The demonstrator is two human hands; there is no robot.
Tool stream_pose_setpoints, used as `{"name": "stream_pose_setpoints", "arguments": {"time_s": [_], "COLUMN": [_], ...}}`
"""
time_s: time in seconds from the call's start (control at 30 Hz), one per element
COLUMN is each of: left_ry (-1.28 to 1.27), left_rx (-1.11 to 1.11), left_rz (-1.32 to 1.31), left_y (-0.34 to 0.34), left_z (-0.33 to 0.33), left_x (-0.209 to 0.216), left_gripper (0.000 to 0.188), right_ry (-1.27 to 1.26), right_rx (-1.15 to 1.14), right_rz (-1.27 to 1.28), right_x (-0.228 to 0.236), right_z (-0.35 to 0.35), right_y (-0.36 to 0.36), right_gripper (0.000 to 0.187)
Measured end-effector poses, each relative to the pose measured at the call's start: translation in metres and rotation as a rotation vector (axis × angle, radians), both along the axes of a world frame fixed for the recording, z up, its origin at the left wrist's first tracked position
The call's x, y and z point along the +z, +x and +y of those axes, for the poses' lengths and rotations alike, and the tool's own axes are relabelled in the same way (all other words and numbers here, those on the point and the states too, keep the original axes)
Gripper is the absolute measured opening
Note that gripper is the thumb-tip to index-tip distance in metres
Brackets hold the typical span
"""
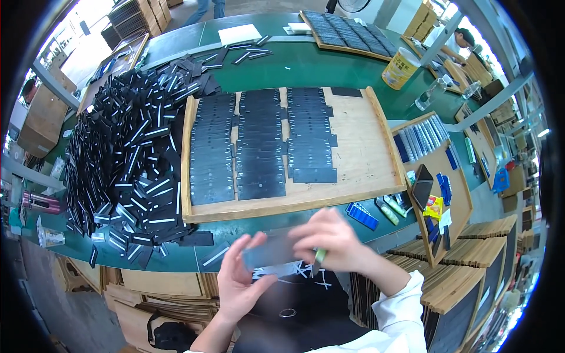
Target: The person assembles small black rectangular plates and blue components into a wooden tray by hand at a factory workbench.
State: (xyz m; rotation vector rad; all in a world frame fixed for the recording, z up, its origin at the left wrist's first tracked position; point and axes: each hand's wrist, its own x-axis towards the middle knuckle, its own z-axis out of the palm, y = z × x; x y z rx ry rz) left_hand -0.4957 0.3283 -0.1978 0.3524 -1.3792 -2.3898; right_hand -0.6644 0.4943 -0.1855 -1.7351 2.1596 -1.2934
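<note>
Over the table's front edge, my left hand (pixel 238 283) grips a dark flat rectangular piece (pixel 269 252) by its left end, between thumb and fingers. The piece is smeared by motion. At its other end is my right hand (pixel 331 240), fingers curled, holding a slim green-handled tool (pixel 319 256) whose kind I cannot make out. White strips (pixel 294 269) lie just below the held piece. Beyond my hands stands a wooden tray (pixel 365 141) with three long columns of overlapping dark flat pieces (pixel 260 141).
A heap of loose black pieces with white strips (pixel 135 159) covers the table's left. At the right stand a smaller wooden tray (pixel 459 188) with a phone (pixel 422 187) and blue pieces, and a yellow tub (pixel 401 67). A co-worker (pixel 453 44) sits at the far right.
</note>
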Motion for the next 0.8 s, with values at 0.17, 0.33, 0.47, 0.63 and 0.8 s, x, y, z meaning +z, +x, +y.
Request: {"name": "stream_pose_setpoints", "arguments": {"time_s": [0.17, 0.33, 0.47, 0.63, 0.8], "left_ry": [-1.268, -1.526, -1.544, -1.528, -1.464], "left_rx": [0.19, 0.188, 0.189, 0.21, 0.156], "left_rz": [-0.312, -0.483, -0.519, -0.402, -0.405], "left_y": [0.026, 0.054, 0.07, 0.059, 0.055], "left_z": [-0.045, -0.058, -0.062, -0.059, -0.064], "left_x": [-0.019, -0.04, -0.053, -0.059, -0.055], "left_gripper": [0.056, 0.038, 0.029, 0.027, 0.036], "right_ry": [0.165, 0.246, 0.213, 0.111, 0.153], "right_rx": [-0.407, -0.362, -0.364, -0.573, -0.423], "right_rz": [0.413, 0.414, 0.425, 0.113, -0.26], "right_x": [0.001, -0.004, 0.002, 0.027, 0.033], "right_z": [0.027, 0.031, 0.023, 0.033, 0.025], "right_y": [-0.071, -0.082, -0.082, -0.059, -0.014], "right_gripper": [0.02, 0.02, 0.026, 0.032, 0.029]}}
